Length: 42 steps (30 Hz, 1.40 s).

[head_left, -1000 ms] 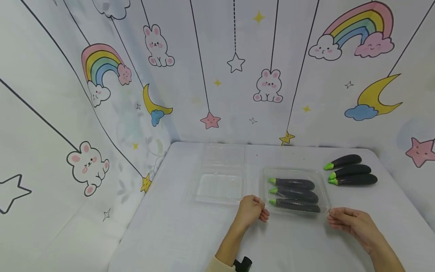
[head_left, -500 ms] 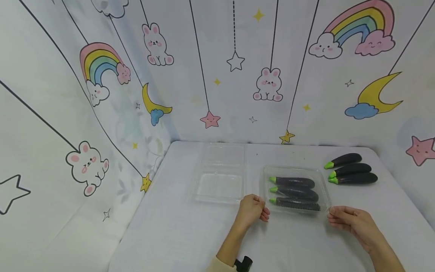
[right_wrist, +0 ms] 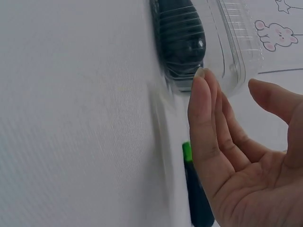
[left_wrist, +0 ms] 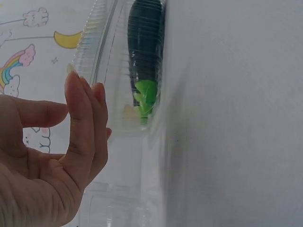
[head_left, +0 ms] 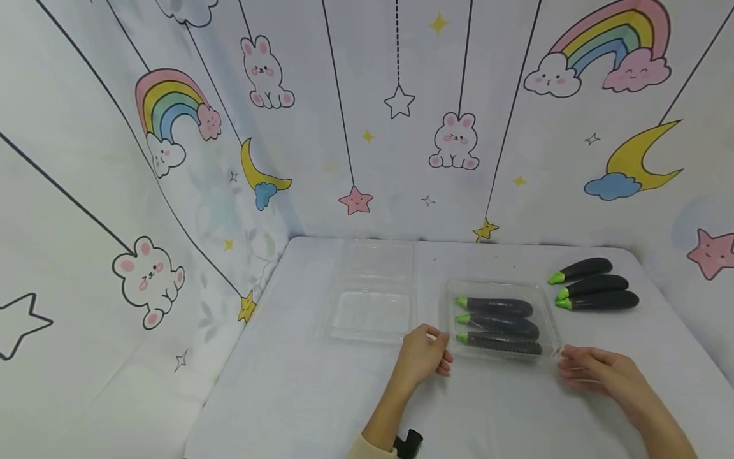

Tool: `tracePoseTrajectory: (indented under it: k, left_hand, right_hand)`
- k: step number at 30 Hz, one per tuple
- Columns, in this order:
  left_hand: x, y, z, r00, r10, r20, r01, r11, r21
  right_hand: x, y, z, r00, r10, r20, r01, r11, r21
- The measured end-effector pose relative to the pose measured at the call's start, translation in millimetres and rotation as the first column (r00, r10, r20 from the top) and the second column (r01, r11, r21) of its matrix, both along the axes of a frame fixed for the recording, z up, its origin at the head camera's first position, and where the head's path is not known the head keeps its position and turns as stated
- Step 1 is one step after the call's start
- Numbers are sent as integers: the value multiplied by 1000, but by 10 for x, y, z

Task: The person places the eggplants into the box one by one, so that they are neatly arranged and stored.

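Note:
A clear plastic clamshell box (head_left: pixel 499 289) lies on the white table, with three dark eggplants (head_left: pixel 500 326) side by side inside, green stems to the left. Close by its front left corner is my left hand (head_left: pixel 423 354), fingers fairly straight and thumb tip near the index finger. In the left wrist view nothing shows between them. My right hand (head_left: pixel 602 375) is just off the front right corner. Its thumb and fingers (right_wrist: pixel 201 109) stand apart with nothing between them in the right wrist view.
Three loose eggplants (head_left: pixel 599 284) lie at the back right of the table. To the left of the filled box, a second clear clamshell (head_left: pixel 373 315) lies unfolded and empty. A printed cloth wall (head_left: pixel 401 166) stands behind the table.
My right hand has moved slightly right, away from the box corner, and its thumb and fingers have parted. The left hand has shifted only a little at its corner.

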<state>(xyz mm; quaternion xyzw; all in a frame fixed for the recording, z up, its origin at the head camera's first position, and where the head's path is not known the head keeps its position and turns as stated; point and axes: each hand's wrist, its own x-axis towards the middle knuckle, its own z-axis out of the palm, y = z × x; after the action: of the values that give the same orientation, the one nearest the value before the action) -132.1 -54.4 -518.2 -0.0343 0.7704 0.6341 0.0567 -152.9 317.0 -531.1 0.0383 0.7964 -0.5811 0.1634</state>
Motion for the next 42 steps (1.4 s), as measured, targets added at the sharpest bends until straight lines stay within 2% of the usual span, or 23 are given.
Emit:
tracePoseTrajectory:
  k: [3,6,10,12,20,23,27,30,32,34,38,40,42]
  left_hand:
    - [27,-27,56,1000,5,2,-5,999,-36]
    - [48,-70,123,1000,1,-10,-2,998,-63]
    - [41,-162,211,999,9,-53,-14,996,-92]
    - [24,-227,259,996,19,-85,-28,994,-102]
    - [-68,-592,390,982,84,-171,-106,986,-127]
    - [-96,-778,409,971,113,-209,-144,980,-140]
    - [-138,-1068,419,939,179,-293,-236,956,-173]
    - [-174,-1311,408,912,237,-335,-310,933,-184]
    - [-194,-1468,386,896,273,-350,-354,915,-192]
    - [-209,-1615,356,883,302,-360,-390,899,-202]
    - [-229,-1862,287,843,372,-388,-481,845,-235]
    - [-233,-1969,253,832,398,-388,-510,823,-250]
    - [-237,-2067,218,829,412,-378,-525,806,-272]
  right_hand:
    - [-29,78,9,1000,12,-28,-12,1000,13]
    - [-84,172,27,998,20,-53,-16,997,74]
    - [-192,288,57,996,26,-81,-11,984,177]
    - [-240,334,63,993,19,-118,5,980,199]
    - [-371,430,99,965,-10,-263,68,975,212]
    - [-427,441,106,943,-14,-332,102,963,249]
    - [-513,466,82,888,-14,-459,195,916,350]
    - [-590,517,70,853,-3,-521,277,850,448]
    - [-647,556,61,845,7,-535,310,809,500]
    - [-703,582,51,846,19,-533,325,774,543]
    - [-804,619,17,846,45,-532,322,752,575]
    - [-847,653,6,845,63,-531,317,740,593]
    - [-893,701,1,844,88,-529,310,725,615]
